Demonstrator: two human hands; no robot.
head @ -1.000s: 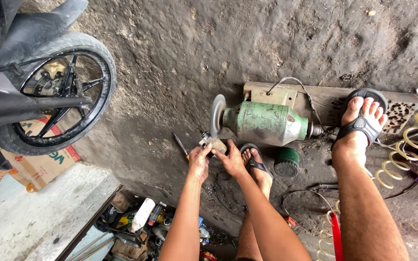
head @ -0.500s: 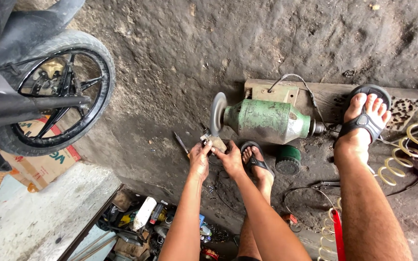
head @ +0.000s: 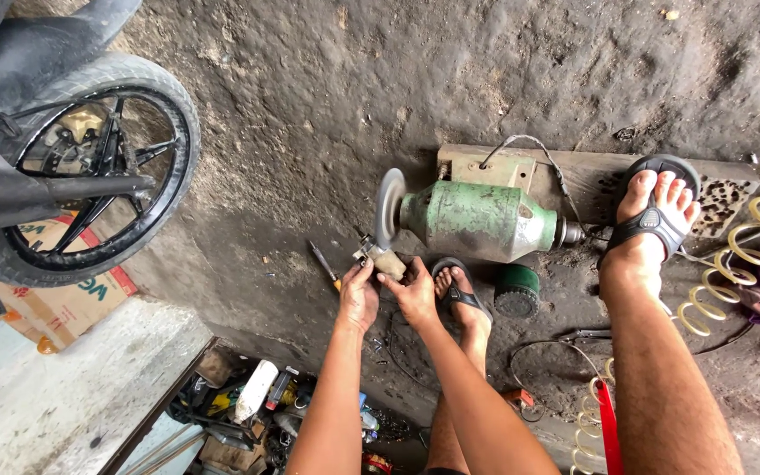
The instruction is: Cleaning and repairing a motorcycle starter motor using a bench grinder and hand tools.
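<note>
My left hand (head: 360, 296) and my right hand (head: 415, 291) together grip a small tan and metal part (head: 381, 257). They hold it against the lower edge of the grey grinding wheel (head: 388, 208) of a green bench grinder motor (head: 478, 220). The motor sits on a wooden board (head: 591, 180) on the concrete floor. One of my sandalled feet (head: 457, 290) rests just right of my hands, and the other foot (head: 653, 215) stands on the board.
A screwdriver (head: 324, 264) lies on the floor left of my hands. A motorcycle wheel (head: 81, 171) stands at the left over flat cardboard (head: 68, 303). An open toolbox (head: 248, 400) sits below. A green can (head: 517, 290), pliers (head: 587, 334) and yellow coiled hose (head: 741, 264) lie at the right.
Both hands stay on the small part at the wheel's lower edge. The view has shifted slightly; nothing else moved.
</note>
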